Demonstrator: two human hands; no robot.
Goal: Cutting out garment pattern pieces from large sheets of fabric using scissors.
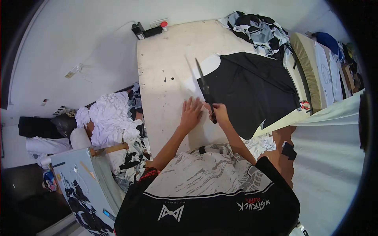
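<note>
My right hand [220, 114] is closed round the dark handles of large scissors [202, 80]. Their blades point away from me and look parted, one of them pale and blurred. The scissors lie over the left edge of a spread piece of black fabric [256, 86]. Just left of the handles, my left hand [191, 113] rests flat on the pale table [157, 98], fingers stretched out and nothing gripped. A white, curved-edged piece [210, 66] shows beside the upper left edge of the black fabric; whether it is paper or cloth I cannot tell.
A heap of black, grey and white cloth scraps [262, 31] sits at the far right. A black box [138, 30] and a red-lidded container [164, 26] stand at the far left corner. White cloth [112, 114] is piled left of the table.
</note>
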